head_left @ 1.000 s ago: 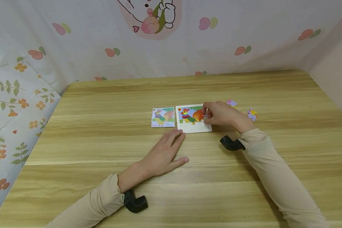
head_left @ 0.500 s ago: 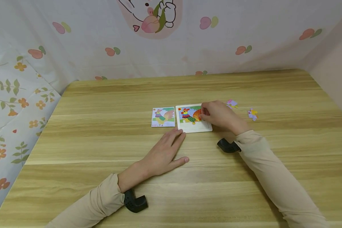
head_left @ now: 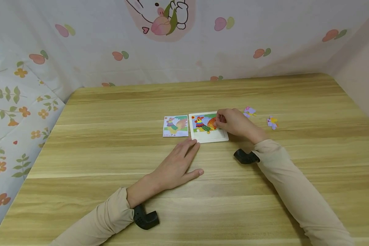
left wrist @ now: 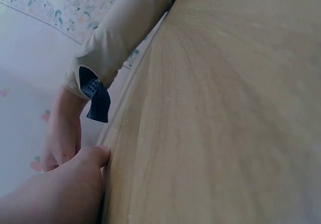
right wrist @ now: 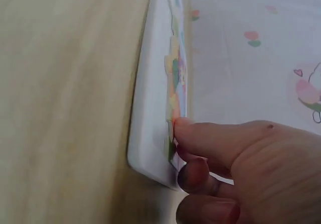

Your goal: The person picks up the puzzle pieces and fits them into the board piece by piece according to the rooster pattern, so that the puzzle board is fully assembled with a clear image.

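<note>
A white puzzle tray [head_left: 209, 138] lies on the table, its upper part filled with pieces that form a colourful rooster and its lower strip bare. My right hand [head_left: 238, 123] is over the tray's right side. In the right wrist view the thumb and curled fingers pinch a puzzle piece [right wrist: 171, 147] at the tray's edge, and the hand hides part of it. My left hand [head_left: 173, 171] rests flat on the table with fingers spread, its fingertips at the tray's lower left corner. Left of the tray lies a square picture card [head_left: 175, 126] showing a paler rooster.
Two loose spots of puzzle pieces lie right of the tray: a purple piece [head_left: 249, 111] behind the right hand and a purple-yellow piece [head_left: 272, 122] farther right. A patterned curtain [head_left: 184, 61] hangs behind the wooden table [head_left: 110, 143].
My right hand has shifted slightly left over the tray's right side, then nearly stopped. My left hand, the card and the loose pieces have stayed in place.
</note>
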### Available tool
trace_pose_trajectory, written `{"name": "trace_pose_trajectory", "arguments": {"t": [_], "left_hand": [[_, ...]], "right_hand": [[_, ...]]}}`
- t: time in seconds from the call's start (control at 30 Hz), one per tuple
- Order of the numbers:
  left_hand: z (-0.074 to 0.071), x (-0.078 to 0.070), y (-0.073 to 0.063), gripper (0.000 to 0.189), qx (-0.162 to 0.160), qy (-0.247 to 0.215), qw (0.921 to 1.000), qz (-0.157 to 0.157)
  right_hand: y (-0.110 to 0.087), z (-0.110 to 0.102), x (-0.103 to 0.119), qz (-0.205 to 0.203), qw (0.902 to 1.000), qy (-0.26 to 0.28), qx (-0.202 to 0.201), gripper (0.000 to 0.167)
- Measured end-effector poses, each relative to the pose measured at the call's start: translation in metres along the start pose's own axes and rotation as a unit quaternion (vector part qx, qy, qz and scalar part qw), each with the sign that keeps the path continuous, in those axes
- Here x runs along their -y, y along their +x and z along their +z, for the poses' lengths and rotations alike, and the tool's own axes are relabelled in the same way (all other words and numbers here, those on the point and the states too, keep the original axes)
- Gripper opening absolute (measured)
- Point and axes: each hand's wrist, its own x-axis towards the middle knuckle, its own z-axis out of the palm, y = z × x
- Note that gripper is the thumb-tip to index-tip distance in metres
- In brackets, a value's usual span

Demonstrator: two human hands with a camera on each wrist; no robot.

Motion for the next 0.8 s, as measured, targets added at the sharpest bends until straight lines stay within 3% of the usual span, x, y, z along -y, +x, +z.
{"name": "trace_pose_trajectory", "arguments": {"t": [0.33,0.5,0.67,0.8], "left_hand": [[-0.001,0.000,0.001,0.071,0.004,0.004,1.0000,-0.006],[0.000,0.001,0.000,0.071,0.001,0.005,1.0000,-0.005],[0.000,0.001,-0.001,0.071,-0.007,0.004,1.0000,0.001],[0.000,0.001,-0.001,0.071,-0.010,0.002,0.9999,0.006]], "right_hand": [[0.002,0.000,-0.001,0.022,0.9995,0.021,0.003,0.011],[0.002,-0.001,0.001,0.017,0.9999,-0.001,0.000,0.014],[-0.002,-0.015,-0.007,0.005,0.9989,-0.009,-0.046,0.017],[-0.010,-0.035,-0.021,0.033,0.9955,0.002,-0.089,0.020]]}}
